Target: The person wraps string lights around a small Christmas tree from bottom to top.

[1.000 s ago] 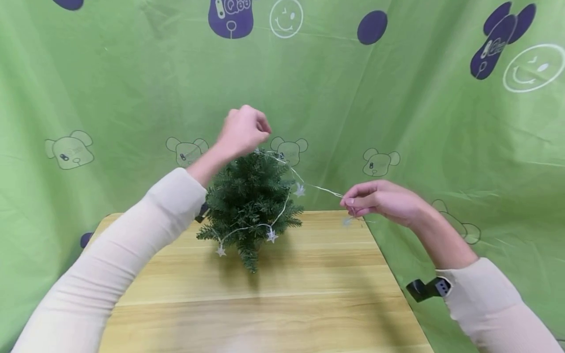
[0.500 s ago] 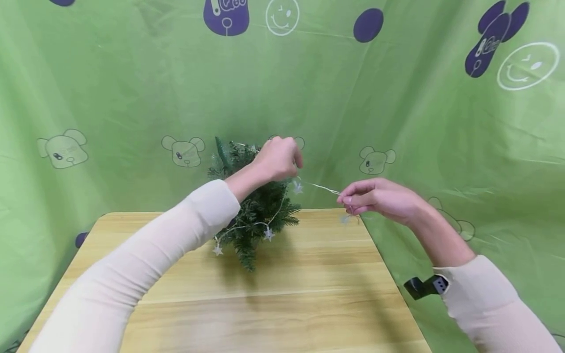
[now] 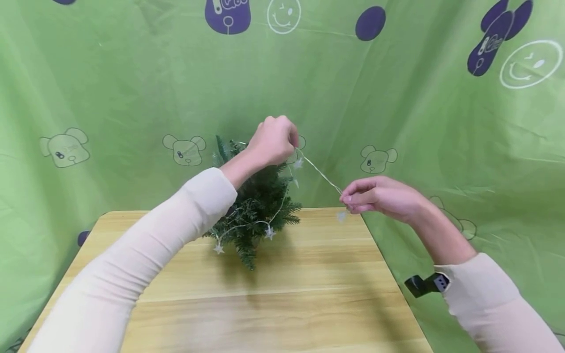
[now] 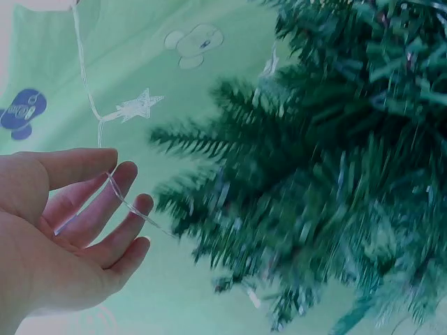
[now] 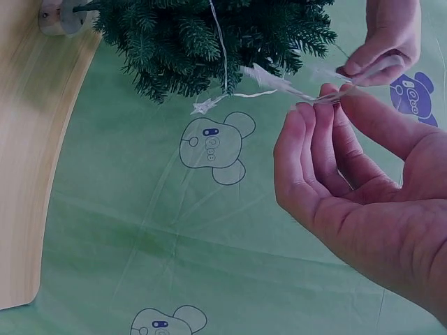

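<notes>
A small green Christmas tree (image 3: 265, 196) stands on the wooden table, partly covered by my left arm in the head view. A pale string of star lights (image 3: 323, 172) loops round its branches, with one star (image 3: 269, 232) hanging at the front. My left hand (image 3: 273, 141), right beside the treetop, pinches the wire between thumb and finger; the left wrist view shows a star (image 4: 140, 105) close to those fingers. Out to the right, my right hand (image 3: 381, 198) pinches the same string with its fingertips. A stretch of wire runs straight between both hands, and a star dangles below the right one.
The light wooden table (image 3: 273, 314) reaches toward me, its right edge below my right forearm. A green curtain (image 3: 326, 88) with printed bears and smiley faces hangs behind. A round base (image 5: 61, 17) under the tree shows in the right wrist view.
My left hand has gone from above the treetop down to its right side, then up a little, lifting the wire and a star. The right hand stays nearly still.
</notes>
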### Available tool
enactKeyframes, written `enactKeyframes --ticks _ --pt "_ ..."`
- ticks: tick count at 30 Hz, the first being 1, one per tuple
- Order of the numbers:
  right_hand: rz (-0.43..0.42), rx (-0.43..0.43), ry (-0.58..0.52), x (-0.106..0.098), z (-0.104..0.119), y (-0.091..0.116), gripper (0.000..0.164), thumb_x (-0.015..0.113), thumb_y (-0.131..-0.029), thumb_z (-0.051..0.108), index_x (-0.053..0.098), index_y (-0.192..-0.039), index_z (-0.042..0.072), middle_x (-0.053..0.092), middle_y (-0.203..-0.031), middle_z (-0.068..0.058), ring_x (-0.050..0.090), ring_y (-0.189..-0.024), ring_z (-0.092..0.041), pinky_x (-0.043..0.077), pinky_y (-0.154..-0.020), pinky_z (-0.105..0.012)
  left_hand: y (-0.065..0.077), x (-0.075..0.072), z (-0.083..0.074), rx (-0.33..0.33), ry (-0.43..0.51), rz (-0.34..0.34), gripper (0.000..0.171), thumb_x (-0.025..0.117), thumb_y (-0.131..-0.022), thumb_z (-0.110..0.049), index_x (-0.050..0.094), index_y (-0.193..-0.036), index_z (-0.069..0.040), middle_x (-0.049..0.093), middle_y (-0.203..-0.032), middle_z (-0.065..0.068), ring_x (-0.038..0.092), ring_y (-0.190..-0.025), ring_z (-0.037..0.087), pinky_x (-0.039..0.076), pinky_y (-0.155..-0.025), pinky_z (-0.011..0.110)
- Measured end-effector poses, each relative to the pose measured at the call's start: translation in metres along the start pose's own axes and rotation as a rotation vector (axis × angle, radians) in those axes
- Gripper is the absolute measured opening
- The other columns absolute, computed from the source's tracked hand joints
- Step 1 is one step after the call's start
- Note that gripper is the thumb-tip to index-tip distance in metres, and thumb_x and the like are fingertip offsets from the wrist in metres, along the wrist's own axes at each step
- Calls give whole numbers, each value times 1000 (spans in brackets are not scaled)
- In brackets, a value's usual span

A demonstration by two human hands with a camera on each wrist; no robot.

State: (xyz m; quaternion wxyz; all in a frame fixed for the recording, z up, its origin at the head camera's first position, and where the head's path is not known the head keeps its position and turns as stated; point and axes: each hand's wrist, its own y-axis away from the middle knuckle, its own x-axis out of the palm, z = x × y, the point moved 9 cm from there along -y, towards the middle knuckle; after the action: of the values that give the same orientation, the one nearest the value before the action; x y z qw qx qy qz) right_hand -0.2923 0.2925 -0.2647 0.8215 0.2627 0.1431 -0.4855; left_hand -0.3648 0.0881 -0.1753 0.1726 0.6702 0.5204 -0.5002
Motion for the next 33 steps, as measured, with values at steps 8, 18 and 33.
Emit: enactKeyframes --ticks 8,18,33 --pt "11 -49 -28 7 21 -8 29 66 -96 16 62 -117 -4 65 -110 -13 66 -102 -22 56 -99 -33 0 -34 26 -61 -30 -67 30 57 -81 5 77 -96 -12 75 -99 4 67 -96 25 56 -91 37" --pt "-41 -83 -55 13 46 -19 30 61 -98 10 60 -123 -7 65 -117 -16 66 -104 -22 55 -101 -31 10 -72 81 -214 -3 -123 28 58 -85 3 76 -105 -9 74 -106 9 66 -99 26 57 -89 36" --pt "-1 -126 -48 39 85 -37 28 63 -98 13 62 -119 -5 66 -113 -13 66 -103 -23 56 -99 -33 44 -97 134 -259 29 -54 20 61 -86 -2 75 -100 -5 76 -102 13 64 -93 27 54 -89 40"
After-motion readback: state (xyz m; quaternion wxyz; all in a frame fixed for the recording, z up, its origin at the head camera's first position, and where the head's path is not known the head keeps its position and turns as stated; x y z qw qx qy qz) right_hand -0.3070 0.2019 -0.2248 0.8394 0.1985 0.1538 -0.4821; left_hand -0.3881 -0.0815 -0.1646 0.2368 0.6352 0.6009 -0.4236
